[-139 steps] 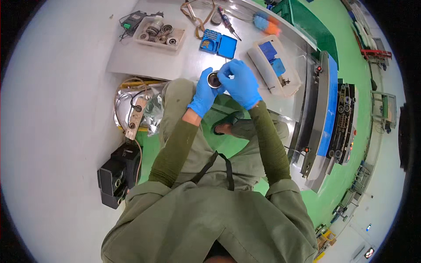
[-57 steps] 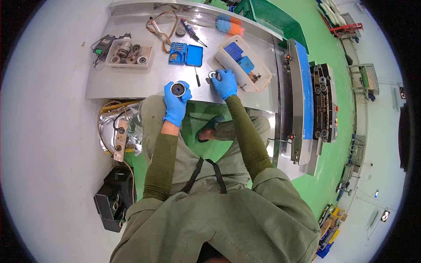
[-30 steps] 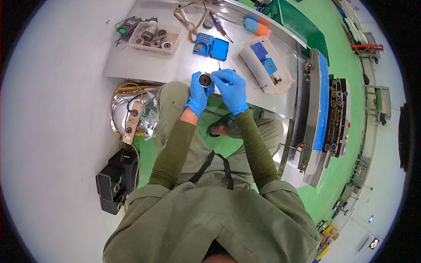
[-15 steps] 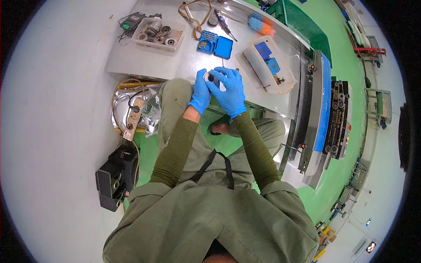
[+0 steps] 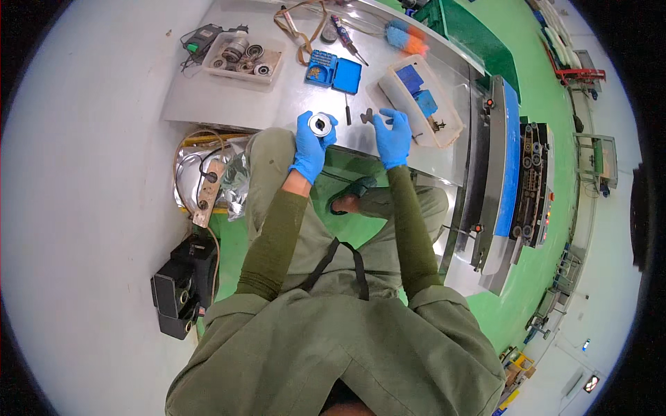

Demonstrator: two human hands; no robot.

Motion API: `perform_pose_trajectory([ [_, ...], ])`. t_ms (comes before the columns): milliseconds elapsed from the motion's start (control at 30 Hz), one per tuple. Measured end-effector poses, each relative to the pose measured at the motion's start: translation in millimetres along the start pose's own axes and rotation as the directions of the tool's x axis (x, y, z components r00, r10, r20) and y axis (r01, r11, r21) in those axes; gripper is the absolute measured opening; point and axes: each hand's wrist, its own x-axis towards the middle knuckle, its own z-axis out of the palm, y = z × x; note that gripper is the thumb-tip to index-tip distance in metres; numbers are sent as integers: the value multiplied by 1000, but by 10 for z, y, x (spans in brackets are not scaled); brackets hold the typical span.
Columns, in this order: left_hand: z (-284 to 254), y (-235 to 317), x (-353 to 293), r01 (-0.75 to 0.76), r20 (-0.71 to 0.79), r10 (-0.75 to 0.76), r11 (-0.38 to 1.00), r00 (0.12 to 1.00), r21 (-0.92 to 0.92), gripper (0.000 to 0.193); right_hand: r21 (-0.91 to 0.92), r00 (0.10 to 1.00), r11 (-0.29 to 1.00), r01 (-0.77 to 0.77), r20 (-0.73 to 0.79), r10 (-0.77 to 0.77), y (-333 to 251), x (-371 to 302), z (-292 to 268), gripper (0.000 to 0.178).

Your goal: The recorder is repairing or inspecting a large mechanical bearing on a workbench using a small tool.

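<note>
The metal counter (image 5: 236, 104) spreads out on every side of the open blue case (image 5: 345, 75), which serves here as the reference for all places. To the right of the case stands a long white bin (image 5: 397, 100) with blue pieces inside. To its left is a clear tub (image 5: 236, 78) full of round metal pieces. Beyond the case lie a looped brown strap (image 5: 300, 38) and a pointed tool (image 5: 343, 32).

Both gloved hands are on the near side of the case. The left hand (image 5: 309, 149) is nearer and slightly left of it, its fingers closed around a round metal part (image 5: 320, 125). The right hand (image 5: 393, 139) is near and to the right, its fingers loosely bent. A small screwdriver (image 5: 348, 113) lies on the near side, its long axis pointing from the case toward the person, between the hands.

Smallest is a dark metal piece (image 5: 366, 116), near and to the right of the case, just left of the right fingertips. That hand is clearly the nearer one; the left is well apart from it. I cannot tell whether the right fingertips touch or pinch the piece, and its long axis is too small to read. The round part's open face is turned up.
</note>
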Motion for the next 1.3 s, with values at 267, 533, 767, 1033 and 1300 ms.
perform_pose_trajectory([
  [267,116,-11,5,-16,-80,17,1000,997,17,47,-630,957,769,-104,147,250,320,169,367,41],
  [533,67,-3,54,-27,-107,29,999,994,27,48,-373,911,925,-68,355,210,315,320,236,30],
  [767,90,-52,45,-25,-243,49,995,969,100,40,311,840,890,-333,527,131,-847,79,-39,21],
  [1033,73,-111,48,-11,-244,41,993,969,122,37,29,841,1000,-7,541,-10,-995,78,31,20],
  [1300,-42,-170,82,29,-271,4,993,963,117,34,11,761,984,179,633,-145,-1124,98,50,17],
])
